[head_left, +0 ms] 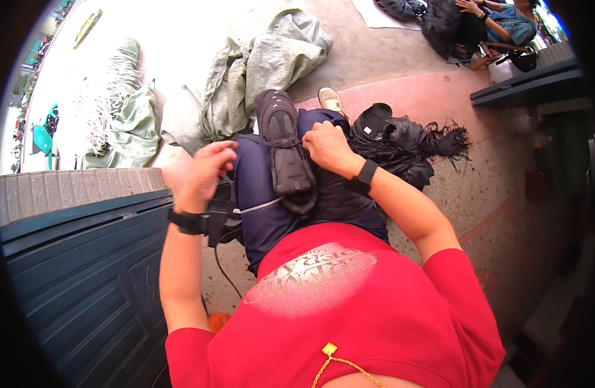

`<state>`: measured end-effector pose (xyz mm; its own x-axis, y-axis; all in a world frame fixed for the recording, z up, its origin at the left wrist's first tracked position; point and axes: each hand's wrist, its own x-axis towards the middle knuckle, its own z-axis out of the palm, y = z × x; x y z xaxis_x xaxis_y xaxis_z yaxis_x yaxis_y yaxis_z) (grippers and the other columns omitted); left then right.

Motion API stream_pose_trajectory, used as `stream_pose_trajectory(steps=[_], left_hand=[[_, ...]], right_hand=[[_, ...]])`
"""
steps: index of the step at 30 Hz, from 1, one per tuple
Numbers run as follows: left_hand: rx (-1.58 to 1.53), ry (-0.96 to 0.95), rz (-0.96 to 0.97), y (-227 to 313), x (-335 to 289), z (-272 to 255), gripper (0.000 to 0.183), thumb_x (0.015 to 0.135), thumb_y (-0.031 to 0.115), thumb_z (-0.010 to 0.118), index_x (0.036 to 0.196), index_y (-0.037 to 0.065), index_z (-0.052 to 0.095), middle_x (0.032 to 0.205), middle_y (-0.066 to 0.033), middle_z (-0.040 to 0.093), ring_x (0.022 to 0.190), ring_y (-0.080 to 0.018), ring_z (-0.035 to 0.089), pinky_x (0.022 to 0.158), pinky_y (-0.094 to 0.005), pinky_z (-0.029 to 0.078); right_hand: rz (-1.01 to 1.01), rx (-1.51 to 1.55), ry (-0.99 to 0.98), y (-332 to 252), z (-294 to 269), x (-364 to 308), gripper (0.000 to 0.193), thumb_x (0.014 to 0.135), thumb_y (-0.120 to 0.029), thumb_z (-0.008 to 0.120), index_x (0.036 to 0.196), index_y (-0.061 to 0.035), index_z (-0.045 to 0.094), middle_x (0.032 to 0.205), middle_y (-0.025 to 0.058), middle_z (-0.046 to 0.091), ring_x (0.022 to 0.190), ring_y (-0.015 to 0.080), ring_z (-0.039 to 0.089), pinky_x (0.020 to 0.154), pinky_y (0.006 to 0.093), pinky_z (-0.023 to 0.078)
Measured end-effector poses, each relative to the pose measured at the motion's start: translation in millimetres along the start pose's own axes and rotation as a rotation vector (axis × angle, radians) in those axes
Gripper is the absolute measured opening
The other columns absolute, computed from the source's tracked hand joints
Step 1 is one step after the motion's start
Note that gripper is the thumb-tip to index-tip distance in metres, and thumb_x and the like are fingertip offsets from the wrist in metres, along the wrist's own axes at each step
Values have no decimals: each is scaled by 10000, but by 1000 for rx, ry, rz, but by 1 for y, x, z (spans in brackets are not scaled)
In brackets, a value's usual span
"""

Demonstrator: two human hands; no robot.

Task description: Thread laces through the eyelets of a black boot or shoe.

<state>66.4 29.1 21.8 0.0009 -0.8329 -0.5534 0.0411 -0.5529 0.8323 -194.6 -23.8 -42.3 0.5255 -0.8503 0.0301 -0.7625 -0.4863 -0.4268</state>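
Note:
A bundle of dark grey shoe uppers [286,123], with mesh panels, lies lengthwise across my thighs. A thin black cord [262,140] crosses its middle. My left hand [210,169] is raised at the left of the bundle, its fingers curled together where the cord's left end runs. On the other side my right hand [328,146] is closed in a pinch close against the bundle, on the cord's right end. Both fingertips are partly hidden, and the cord is thin there.
Right of my legs lies a heap of black shoe pieces and straps [401,142]. Grey-green sacks [271,58] lie ahead, and a pile of pale strips [119,90] sits farther left. Dark blue panels [90,258] stand at my left. Another person [507,22] sits at the far right.

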Motion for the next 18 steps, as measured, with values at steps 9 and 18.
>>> stream_pose_trajectory(steps=[9,18], left_hand=[[756,197,224,-47,28,46,207,794,254,551,854,89,661,675,-103,622,679,-237,615,640,-352,456],[1131,346,480,-56,33,54,182,796,257,529,801,123,653,705,-106,619,718,-286,585,620,-436,421]], right_hand=[[6,-115,-38,-6,12,7,124,737,-218,577,753,-131,664,758,54,564,780,243,517,641,399,382],[37,-14,15,-2,13,6,153,740,-237,590,729,-98,653,784,57,573,840,238,513,715,412,365]])
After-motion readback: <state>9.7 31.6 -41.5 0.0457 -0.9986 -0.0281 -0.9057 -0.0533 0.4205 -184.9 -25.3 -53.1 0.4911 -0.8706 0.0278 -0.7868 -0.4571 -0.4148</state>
